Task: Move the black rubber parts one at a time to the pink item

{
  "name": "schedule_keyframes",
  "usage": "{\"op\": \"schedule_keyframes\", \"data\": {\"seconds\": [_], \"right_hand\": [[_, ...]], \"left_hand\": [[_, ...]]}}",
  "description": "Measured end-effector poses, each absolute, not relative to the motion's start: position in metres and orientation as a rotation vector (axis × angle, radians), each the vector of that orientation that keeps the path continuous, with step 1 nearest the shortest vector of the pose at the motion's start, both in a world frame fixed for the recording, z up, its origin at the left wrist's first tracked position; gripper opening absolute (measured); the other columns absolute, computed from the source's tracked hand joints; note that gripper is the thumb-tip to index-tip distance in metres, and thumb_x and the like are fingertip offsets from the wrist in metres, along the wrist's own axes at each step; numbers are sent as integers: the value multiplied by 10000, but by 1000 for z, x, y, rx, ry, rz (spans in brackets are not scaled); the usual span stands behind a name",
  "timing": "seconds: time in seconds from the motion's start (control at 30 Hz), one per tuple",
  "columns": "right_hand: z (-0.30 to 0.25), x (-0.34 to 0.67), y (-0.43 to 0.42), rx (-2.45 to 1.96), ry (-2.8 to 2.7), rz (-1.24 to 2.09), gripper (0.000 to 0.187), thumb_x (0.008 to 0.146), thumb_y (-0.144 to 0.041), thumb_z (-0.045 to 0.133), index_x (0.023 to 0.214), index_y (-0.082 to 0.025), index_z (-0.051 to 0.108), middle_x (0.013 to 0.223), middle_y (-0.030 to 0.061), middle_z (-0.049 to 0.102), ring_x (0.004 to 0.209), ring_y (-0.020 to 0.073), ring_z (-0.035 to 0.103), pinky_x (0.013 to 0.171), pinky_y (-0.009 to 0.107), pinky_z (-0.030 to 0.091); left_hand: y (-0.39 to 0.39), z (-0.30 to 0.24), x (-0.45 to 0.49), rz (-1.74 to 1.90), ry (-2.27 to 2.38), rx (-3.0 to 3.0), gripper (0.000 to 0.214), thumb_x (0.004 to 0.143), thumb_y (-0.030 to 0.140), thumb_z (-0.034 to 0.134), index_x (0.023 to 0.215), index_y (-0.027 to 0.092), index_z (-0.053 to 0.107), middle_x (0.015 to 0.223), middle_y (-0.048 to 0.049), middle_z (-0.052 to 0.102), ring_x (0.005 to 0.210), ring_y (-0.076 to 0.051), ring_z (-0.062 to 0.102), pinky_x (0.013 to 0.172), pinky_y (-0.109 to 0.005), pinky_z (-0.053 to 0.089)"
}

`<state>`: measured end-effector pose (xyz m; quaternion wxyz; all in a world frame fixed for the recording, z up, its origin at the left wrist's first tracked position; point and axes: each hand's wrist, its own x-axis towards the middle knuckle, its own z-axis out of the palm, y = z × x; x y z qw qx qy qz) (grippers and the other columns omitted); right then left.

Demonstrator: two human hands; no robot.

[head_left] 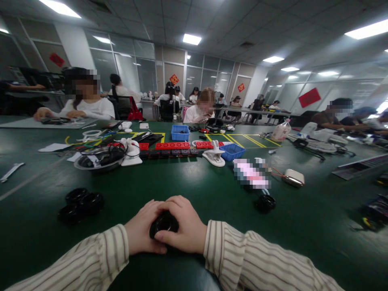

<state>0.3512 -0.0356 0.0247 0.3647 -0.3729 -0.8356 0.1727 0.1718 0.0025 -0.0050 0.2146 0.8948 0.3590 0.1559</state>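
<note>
Both my hands meet at the near edge of the green table [194, 190], wrapped round a small round black part [163, 225]. My left hand [142, 234] cups it from the left with fingers curled. From the right, my right hand [185, 228] covers it, thumb pressed on its front. Most of the part is hidden by my fingers. Both sleeves are striped. Three similar black round parts [81, 205] lie to the left of my hands, and another black round part [265, 203] lies to the right.
Further back stand a bowl of black cables [100, 158], rows of red and black blocks [172, 146], two blue bins [180, 132], a white clip [214, 155] and a white box [293, 177]. A wrench [11, 171] lies far left. Several people sit at the tables beyond.
</note>
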Motion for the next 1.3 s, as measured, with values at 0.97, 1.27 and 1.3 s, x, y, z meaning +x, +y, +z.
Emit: {"op": "schedule_keyframes", "data": {"seconds": [0.97,1.27,1.3], "right_hand": [[16,339,-43,-1120,-2060,212,223,684,-363,672,787,-185,587,782,11,562,805,171,496,776,328,366],[22,345,-49,-855,-2085,368,275,730,-270,520,992,-190,527,985,48,594,946,181,503,889,355,360],[22,344,-49,-899,-2051,367,309,719,-327,562,990,-184,524,982,56,579,940,190,496,876,356,368]], "left_hand": [[-15,5,188,636,1026,2455,396,558,271,641,930,173,546,936,-68,606,939,-260,560,956,-462,375],[-8,-4,182,620,928,2444,650,500,356,726,1097,205,517,1104,-70,575,1060,-303,511,1036,-523,277],[-9,-5,182,623,958,2443,690,479,392,745,1100,206,510,1109,-77,568,1051,-308,509,1018,-526,299]]}}
